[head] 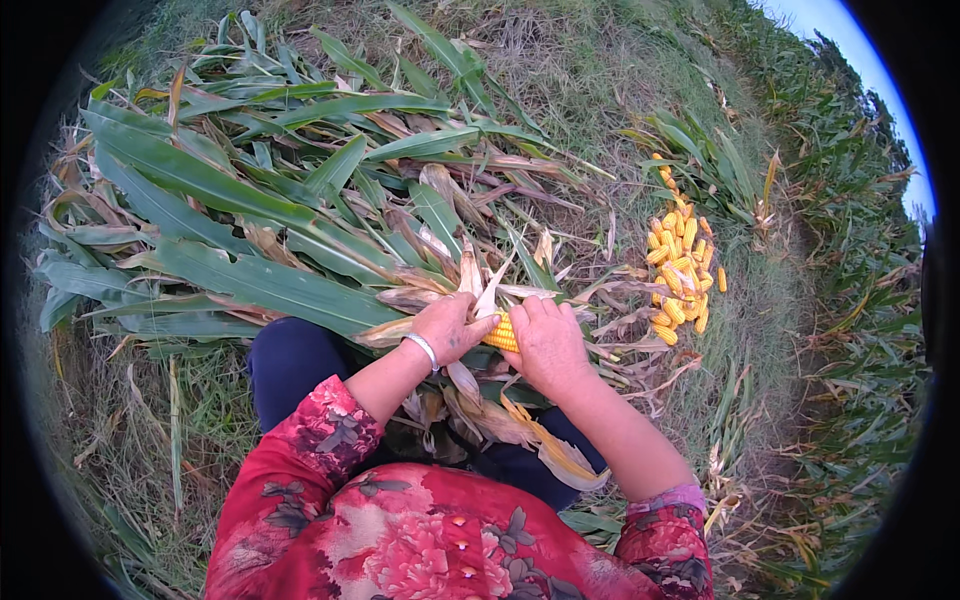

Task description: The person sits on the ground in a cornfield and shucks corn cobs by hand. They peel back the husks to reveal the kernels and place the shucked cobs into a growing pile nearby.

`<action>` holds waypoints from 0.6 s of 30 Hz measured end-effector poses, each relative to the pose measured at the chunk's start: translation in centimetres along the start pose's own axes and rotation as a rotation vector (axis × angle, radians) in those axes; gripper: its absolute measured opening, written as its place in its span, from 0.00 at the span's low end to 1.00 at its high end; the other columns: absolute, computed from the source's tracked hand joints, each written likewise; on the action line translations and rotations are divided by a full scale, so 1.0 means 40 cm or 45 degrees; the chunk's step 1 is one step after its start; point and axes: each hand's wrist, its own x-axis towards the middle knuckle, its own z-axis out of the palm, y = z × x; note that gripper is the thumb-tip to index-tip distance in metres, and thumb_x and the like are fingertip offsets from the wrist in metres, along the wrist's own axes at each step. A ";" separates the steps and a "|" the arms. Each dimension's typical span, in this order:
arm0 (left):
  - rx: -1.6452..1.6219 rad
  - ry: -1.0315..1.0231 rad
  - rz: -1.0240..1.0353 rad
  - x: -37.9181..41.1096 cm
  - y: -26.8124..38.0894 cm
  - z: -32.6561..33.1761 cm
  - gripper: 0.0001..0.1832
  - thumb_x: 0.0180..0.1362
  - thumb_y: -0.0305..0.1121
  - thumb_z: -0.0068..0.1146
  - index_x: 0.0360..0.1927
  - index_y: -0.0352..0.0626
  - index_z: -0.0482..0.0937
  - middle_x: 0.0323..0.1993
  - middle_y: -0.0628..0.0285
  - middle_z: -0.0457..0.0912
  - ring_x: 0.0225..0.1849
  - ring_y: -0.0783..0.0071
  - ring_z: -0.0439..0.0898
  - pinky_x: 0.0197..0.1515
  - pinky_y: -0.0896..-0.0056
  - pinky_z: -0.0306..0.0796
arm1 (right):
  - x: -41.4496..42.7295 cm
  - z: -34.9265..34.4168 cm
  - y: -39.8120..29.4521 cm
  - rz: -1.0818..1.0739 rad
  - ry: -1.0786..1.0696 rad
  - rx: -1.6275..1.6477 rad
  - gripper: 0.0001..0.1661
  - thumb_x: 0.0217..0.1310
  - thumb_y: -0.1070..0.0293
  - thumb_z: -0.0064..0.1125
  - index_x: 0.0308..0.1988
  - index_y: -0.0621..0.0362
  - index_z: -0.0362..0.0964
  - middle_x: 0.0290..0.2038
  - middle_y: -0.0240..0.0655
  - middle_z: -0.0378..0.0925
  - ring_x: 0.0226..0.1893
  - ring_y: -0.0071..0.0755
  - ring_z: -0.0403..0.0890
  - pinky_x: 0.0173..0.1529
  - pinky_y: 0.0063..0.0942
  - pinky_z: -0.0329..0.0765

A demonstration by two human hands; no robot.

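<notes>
Between my two hands is a yellow corn cob [501, 334], its kernels bare in the middle. My left hand [448, 330], with a silver bracelet [422, 351] at the wrist, grips the cob's left end by the husk. Around the other end my right hand [549, 345] is closed, covering that part. Pale husk leaves [489, 292] stand up above the cob, and dry husks [480, 409] hang below it over my lap. Cut corn stalks with long green leaves [247, 281] lie in front of me and reach up to my hands.
On the grass to the right lies a heap of husked corn cobs [682, 255]. A small bunch of green corn leaves [701, 154] lies beyond the heap. Standing corn [862, 300] lines the far right. Dry grass [555, 67] covers the ground behind the stalks.
</notes>
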 end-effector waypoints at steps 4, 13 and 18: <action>-0.698 0.295 0.013 0.019 -0.124 0.133 0.19 0.65 0.44 0.62 0.45 0.34 0.82 0.36 0.54 0.86 0.36 0.64 0.83 0.43 0.64 0.76 | -0.005 0.000 -0.029 -0.010 -0.021 0.048 0.30 0.45 0.53 0.77 0.43 0.56 0.72 0.40 0.38 0.73 0.45 0.44 0.78 0.48 0.40 0.74; -0.585 0.597 0.047 0.009 -0.096 0.037 0.10 0.64 0.34 0.62 0.42 0.38 0.80 0.33 0.60 0.84 0.33 0.71 0.81 0.41 0.69 0.74 | -0.046 0.005 -0.002 0.376 -0.139 0.581 0.32 0.59 0.41 0.64 0.47 0.59 0.75 0.42 0.53 0.82 0.43 0.59 0.84 0.46 0.48 0.79; -0.390 0.961 0.346 -0.109 0.135 -0.120 0.09 0.64 0.34 0.61 0.38 0.38 0.79 0.28 0.55 0.80 0.28 0.59 0.81 0.35 0.65 0.74 | -0.030 -0.009 0.007 0.553 -0.320 0.708 0.34 0.64 0.39 0.59 0.45 0.62 0.75 0.40 0.54 0.83 0.41 0.56 0.85 0.45 0.47 0.79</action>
